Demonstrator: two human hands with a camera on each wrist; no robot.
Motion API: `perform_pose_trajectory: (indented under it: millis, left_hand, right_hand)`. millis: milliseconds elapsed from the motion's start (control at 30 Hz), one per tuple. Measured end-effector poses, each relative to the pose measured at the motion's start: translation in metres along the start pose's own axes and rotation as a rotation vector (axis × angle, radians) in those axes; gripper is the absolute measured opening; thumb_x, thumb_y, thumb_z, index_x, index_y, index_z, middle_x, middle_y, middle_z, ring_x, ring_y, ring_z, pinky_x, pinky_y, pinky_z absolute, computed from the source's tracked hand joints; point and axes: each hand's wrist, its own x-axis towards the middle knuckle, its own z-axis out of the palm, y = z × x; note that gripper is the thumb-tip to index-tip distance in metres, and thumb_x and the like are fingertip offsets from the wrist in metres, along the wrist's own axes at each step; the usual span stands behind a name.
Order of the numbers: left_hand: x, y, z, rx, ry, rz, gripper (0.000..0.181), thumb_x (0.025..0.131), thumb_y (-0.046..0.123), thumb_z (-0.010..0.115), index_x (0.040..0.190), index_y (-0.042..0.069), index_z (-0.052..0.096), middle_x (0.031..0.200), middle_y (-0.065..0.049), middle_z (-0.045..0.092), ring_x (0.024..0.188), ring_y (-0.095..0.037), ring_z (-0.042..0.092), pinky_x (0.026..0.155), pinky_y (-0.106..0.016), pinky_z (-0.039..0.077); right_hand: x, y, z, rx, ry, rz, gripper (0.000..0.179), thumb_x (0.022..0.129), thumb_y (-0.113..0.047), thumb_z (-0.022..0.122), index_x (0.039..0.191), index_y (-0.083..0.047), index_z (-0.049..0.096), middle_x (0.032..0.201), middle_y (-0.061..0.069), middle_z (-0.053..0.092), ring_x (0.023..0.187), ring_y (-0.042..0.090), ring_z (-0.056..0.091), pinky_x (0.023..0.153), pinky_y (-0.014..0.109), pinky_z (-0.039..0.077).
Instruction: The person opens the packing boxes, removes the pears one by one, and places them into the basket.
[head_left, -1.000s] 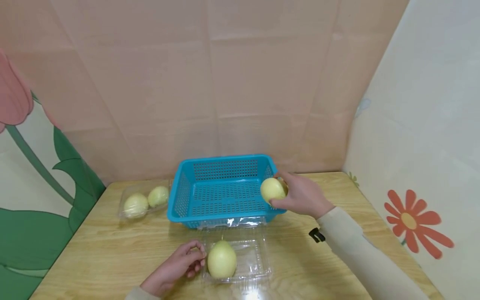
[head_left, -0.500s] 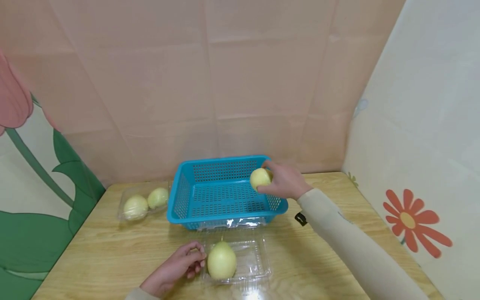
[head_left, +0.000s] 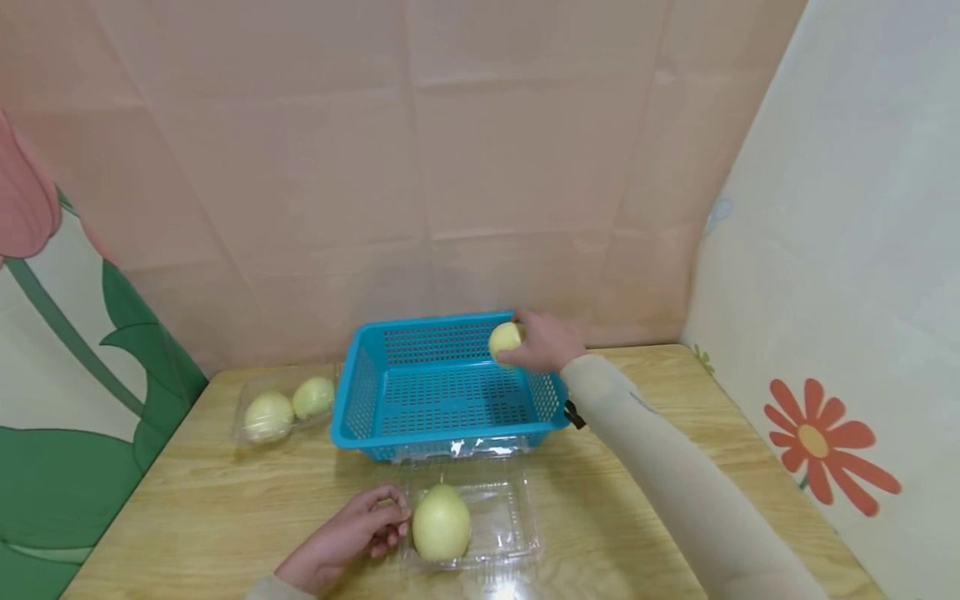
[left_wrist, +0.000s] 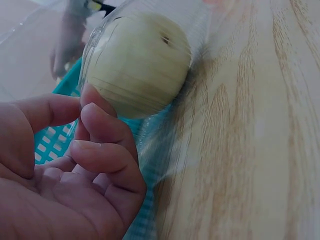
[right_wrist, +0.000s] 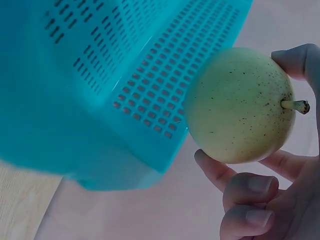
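My right hand [head_left: 551, 342] holds a pale yellow pear [head_left: 506, 342] between thumb and fingers, over the back right part of a blue plastic basket [head_left: 450, 435]. In the right wrist view the pear [right_wrist: 240, 107] shows a short stem and brown specks, with the basket's slotted wall behind it. Near the front of the table, my left hand [head_left: 360, 529] pinches the left edge of a clear plastic clamshell box [head_left: 498, 521]. One pear [head_left: 441, 523] sits in that box's left half. The left wrist view shows this pear [left_wrist: 142, 65] through the clear plastic, beside thumb and fingertips.
A second clear box [head_left: 251, 396] with two pears [head_left: 270, 417] stands left of the basket on the wooden table [head_left: 202, 500]. A pinkish cloth wall [head_left: 480, 167] rises right behind the basket. At the right stands a white wall with a printed flower [head_left: 816, 442].
My right hand has carried its pear left and away from me, from the basket's right rim to over its back right part. The left hand stays on the box edge.
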Motion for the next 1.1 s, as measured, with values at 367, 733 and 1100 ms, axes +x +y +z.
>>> perform_pose_trajectory:
  millis: [367, 733, 1100]
  left_hand:
    - [0.000, 0.000, -0.004, -0.022, -0.036, 0.013, 0.008, 0.100, 0.015, 0.056, 0.099, 0.007, 0.054, 0.082, 0.001, 0.061, 0.065, -0.007, 0.050, 0.051, -0.017, 0.040]
    - [-0.001, -0.001, -0.005, -0.011, -0.060, 0.000, 0.009, 0.099, 0.016, 0.057, 0.099, 0.008, 0.055, 0.084, 0.000, 0.062, 0.066, -0.008, 0.050, 0.052, -0.017, 0.040]
    - [-0.008, 0.003, -0.004, -0.009, -0.031, -0.004, 0.010, 0.099, 0.017, 0.058, 0.100, 0.007, 0.055, 0.084, -0.001, 0.062, 0.066, -0.008, 0.050, 0.052, -0.018, 0.039]
  right_hand:
    - [0.029, -0.007, 0.015, 0.030, -0.060, 0.047, 0.065, 0.079, -0.049, 0.071, 0.127, -0.009, 0.054, 0.097, 0.005, 0.064, 0.079, 0.023, 0.057, 0.063, 0.035, 0.046]
    - [0.046, -0.006, 0.037, -0.107, -0.089, 0.067, 0.055, 0.077, -0.051, 0.071, 0.114, -0.012, 0.058, 0.092, 0.005, 0.064, 0.079, 0.023, 0.057, 0.066, 0.037, 0.047]
    - [0.049, -0.011, 0.046, -0.109, -0.152, 0.091, 0.061, 0.079, -0.050, 0.074, 0.124, -0.012, 0.059, 0.099, 0.005, 0.065, 0.083, 0.023, 0.058, 0.069, 0.038, 0.049]
